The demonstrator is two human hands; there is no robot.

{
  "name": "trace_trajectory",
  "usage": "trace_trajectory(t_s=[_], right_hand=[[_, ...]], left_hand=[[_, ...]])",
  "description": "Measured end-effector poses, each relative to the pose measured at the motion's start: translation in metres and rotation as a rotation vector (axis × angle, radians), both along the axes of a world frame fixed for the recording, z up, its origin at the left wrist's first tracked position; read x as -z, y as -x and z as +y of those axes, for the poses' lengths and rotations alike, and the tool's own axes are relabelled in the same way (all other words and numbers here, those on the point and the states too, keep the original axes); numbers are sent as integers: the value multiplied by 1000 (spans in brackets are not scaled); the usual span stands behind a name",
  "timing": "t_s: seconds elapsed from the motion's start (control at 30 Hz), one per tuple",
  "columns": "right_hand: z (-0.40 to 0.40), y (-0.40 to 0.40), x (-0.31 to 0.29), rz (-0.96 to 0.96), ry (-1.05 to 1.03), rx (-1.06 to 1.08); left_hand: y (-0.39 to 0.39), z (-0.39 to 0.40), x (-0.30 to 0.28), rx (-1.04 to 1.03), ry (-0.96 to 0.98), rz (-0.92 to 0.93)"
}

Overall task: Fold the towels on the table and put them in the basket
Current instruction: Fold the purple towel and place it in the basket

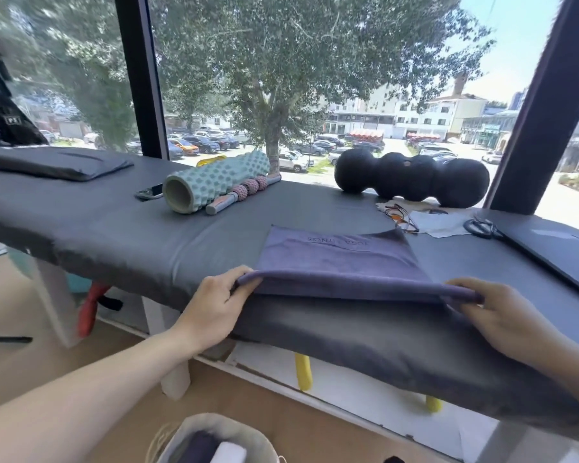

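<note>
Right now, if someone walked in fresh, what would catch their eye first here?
Probably the purple towel at the table's near edge, its front fold pinched by the left hand and right hand. Behind it lie a teal foam roller and a black knobbly roller by the window.

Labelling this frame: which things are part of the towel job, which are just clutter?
Job: purple towel, pinched at its near corners by left hand and right hand; basket.
Clutter: foam roller, black peanut roller, phone, scissors.
</note>
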State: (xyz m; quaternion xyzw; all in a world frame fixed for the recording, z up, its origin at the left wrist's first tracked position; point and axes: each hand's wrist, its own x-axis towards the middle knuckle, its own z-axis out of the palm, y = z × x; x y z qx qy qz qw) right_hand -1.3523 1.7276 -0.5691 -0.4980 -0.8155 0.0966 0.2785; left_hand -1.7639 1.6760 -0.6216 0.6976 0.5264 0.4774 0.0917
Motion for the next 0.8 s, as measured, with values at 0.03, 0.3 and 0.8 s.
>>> trace_trajectory(t_s=[0.03, 0.3, 0.8], right_hand=[[-1, 2, -5, 106, 32, -11], [-17, 8, -24, 225, 120, 86], [44, 29, -32, 325, 50, 177]], left_hand=[[-3, -1, -6, -8, 10, -24], [-12, -2, -30, -13, 89, -53], [-28, 58, -58, -229, 205, -314]])
